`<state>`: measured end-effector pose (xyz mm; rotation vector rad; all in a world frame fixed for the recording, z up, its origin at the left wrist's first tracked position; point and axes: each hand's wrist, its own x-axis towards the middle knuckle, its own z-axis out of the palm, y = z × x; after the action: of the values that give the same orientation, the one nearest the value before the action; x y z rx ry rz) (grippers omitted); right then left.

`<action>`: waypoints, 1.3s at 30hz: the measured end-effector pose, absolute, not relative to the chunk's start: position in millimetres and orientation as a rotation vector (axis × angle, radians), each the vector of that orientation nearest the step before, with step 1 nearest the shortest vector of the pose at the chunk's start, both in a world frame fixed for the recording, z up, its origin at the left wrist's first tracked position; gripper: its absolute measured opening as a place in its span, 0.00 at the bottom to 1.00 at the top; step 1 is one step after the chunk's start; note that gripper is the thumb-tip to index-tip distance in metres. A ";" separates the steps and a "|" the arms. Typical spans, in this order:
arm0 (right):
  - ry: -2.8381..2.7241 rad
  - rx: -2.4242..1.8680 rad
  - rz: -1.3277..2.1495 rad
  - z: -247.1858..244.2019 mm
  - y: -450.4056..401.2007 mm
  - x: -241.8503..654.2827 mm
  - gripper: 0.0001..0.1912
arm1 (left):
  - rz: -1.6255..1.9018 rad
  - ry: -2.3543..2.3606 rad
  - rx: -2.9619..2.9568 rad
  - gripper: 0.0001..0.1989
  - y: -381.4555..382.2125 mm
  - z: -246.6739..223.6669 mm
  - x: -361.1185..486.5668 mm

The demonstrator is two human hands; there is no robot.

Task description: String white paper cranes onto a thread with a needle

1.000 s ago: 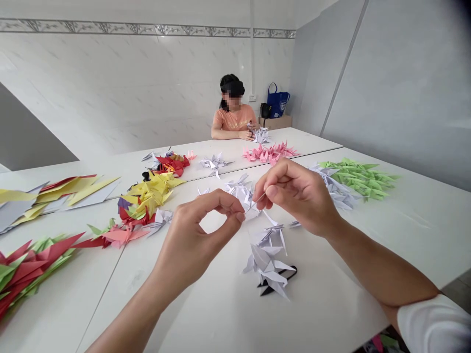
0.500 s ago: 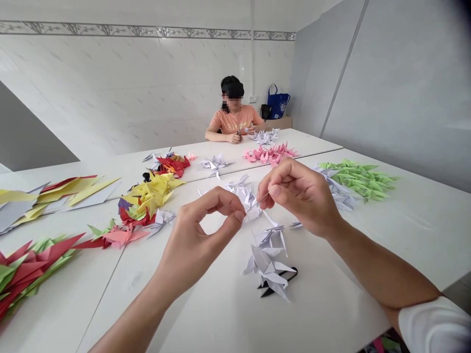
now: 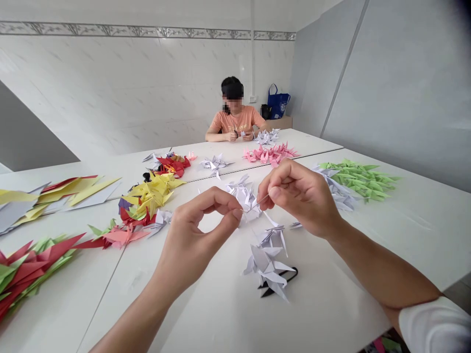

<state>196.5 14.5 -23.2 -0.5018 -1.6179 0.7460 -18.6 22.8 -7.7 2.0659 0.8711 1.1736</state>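
Note:
My left hand [image 3: 206,230] is closed in a pinch, a fine pale thread showing at its fingertips. Just to its right, my right hand [image 3: 301,196] pinches a thin needle [image 3: 262,200] that slants down toward the left fingertips. The needle's tip and the thread nearly meet; whether they touch I cannot tell. Below both hands, several white paper cranes [image 3: 265,262] lie in a row on the table, over black thread snips [image 3: 270,290]. More white paper cranes [image 3: 245,193] sit behind the hands.
Green cranes [image 3: 360,179] lie at right, pink ones [image 3: 270,154] farther back. Yellow cranes [image 3: 156,193], red-and-green cranes [image 3: 33,269] and flat coloured paper [image 3: 73,193] are at left. Across the white table [image 3: 324,304] sits a person in an orange shirt [image 3: 235,122], holding scissors.
My left fingertips have shifted slightly left, and a short length of thread now shows between them and the needle. My right hand is nearly still. The person opposite has moved their hands.

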 end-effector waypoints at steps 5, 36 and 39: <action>-1.601 -0.499 0.729 -23.3 14.7 196.2 0.07 | 1.121 0.883 1.993 0.07 23.5 -7.7 -18.5; -1.561 -0.519 0.640 -22.3 16.9 196.1 0.09 | 0.688 0.754 1.906 0.07 19.2 -6.9 -13.1; -1.499 -0.550 0.562 -22.3 18.2 196.3 0.10 | 0.672 0.835 1.992 0.14 18.7 -6.4 -12.1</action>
<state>196.3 18.2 -22.3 -0.5505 -1.4993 0.5623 -12.1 18.7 -6.4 1.9920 0.8352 0.6722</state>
